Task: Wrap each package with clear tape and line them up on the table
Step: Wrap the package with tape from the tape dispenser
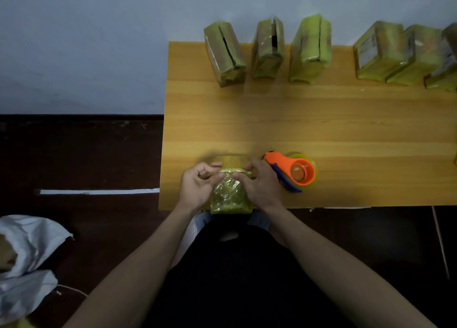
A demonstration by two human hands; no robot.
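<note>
One package (231,196) at the near edge of the table (321,119), sticking out a little toward the person. Wrapped in shiny, crinkly tape. Pinched along its far top edge by the left hand (197,183) and the right hand (259,184), fingers curled on it from both sides. Looks soft and a bit slippery, likely light, so best held by the firm sides, not the loose film. Just right of the package, an orange tape dispenser (296,171). Far behind the package, by the wall, six wrapped packages (310,50) standing in a row.
</note>
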